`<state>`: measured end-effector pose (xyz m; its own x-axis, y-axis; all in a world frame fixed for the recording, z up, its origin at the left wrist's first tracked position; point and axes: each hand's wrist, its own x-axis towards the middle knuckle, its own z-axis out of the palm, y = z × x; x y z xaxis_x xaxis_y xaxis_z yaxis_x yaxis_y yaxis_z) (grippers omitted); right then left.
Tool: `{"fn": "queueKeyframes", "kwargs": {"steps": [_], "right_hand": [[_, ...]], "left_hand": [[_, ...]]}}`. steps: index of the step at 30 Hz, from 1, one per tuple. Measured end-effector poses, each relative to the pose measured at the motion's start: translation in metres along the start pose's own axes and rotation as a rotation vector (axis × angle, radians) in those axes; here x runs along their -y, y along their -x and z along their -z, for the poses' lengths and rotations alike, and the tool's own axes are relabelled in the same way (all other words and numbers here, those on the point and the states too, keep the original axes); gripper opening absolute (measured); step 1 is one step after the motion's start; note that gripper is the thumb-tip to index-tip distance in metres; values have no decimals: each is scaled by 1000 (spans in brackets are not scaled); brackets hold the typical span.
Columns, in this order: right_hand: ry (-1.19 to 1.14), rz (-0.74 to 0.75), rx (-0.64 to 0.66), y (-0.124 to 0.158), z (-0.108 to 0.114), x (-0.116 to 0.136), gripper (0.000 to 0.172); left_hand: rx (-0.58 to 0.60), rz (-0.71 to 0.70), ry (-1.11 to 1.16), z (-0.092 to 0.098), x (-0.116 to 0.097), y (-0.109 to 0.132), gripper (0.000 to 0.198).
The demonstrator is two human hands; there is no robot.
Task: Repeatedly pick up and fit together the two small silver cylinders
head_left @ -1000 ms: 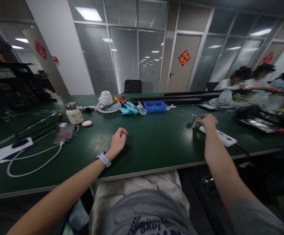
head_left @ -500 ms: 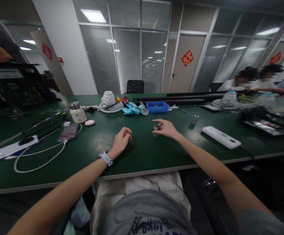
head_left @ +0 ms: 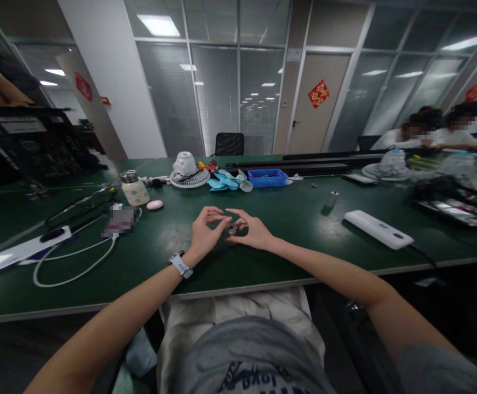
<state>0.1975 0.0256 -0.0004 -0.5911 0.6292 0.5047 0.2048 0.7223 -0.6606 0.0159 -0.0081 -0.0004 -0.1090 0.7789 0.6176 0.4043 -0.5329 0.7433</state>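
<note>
The left hand [head_left: 207, 232] and the right hand [head_left: 253, 232] come together above the green bench [head_left: 287, 262], set back from its front edge, with their fingers curving toward each other. Between them is a small metal ring [head_left: 232, 230]. The right thumb and forefinger curve around it, but at this size I can't tell whether they pinch it or it rests on the bench. The left hand shows nothing in its grip: thumb and forefinger curl into a loop, their tips close together, just beside the ring. A watch [head_left: 179, 266] sits on the left wrist.

To the right, a metal cylinder [head_left: 332, 199] stands upright on the bench, and a white power strip [head_left: 378, 230] lies near the front edge. To the left are a pink disc [head_left: 155, 204], a cream bottle [head_left: 134, 189], and a pixelated patch [head_left: 121, 219] hiding whatever lies there. A white cable [head_left: 74, 268] loops near the front edge, beside a second power strip [head_left: 20, 246]. Along the far edge stand a white desk fan [head_left: 187, 171], loose blue fan blades [head_left: 225, 180], and a blue tray [head_left: 268, 178]. Two people [head_left: 423, 131] sit at the far right corner.
</note>
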Motion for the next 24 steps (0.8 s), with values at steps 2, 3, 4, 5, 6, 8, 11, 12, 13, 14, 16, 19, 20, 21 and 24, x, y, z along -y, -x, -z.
{"fn": "queueKeyframes", "kwargs": {"steps": [2,3,4,5,6,8,11,12,13,14,16,19,20,21,24], "right_hand": [[26,-3,-10,1,1,0,87],[39,-5,-15,2,1,0,88],[51,-6,-18,3,2,0,88],[63,-8,-19,4,3,1,88],[74,-8,-19,4,4,1,87],[92,1,-15,5,4,2,83],[142,43,-5,6,5,3,70],[157,64,9,5,6,3,63],[165,83,27,4,8,2,55],[165,94,46,4,12,1,46],[162,68,78,2,25,-6,34],[211,-94,80,1,65,-27,34],[238,-162,81,2,83,-35,35],[266,-229,85,4,103,-43,36],[354,-421,111,18,167,-65,37]], "left_hand": [[-8,47,-55,2,7,-2,35],[31,83,-83,3,11,-2,37],[86,125,-110,4,16,-2,38],[150,168,-126,5,20,-2,39],[208,202,-138,6,24,-1,40],[286,237,-168,6,28,1,40],[318,214,-245,5,28,3,44],[317,207,-266,5,27,3,45],[310,204,-279,5,26,3,46],[296,206,-286,5,25,2,46],[243,214,-288,5,25,1,42],[160,222,-275,5,25,-1,37],[141,223,-270,5,25,-1,35],[128,223,-265,5,25,-1,34],[108,223,-247,4,25,0,28]]}}
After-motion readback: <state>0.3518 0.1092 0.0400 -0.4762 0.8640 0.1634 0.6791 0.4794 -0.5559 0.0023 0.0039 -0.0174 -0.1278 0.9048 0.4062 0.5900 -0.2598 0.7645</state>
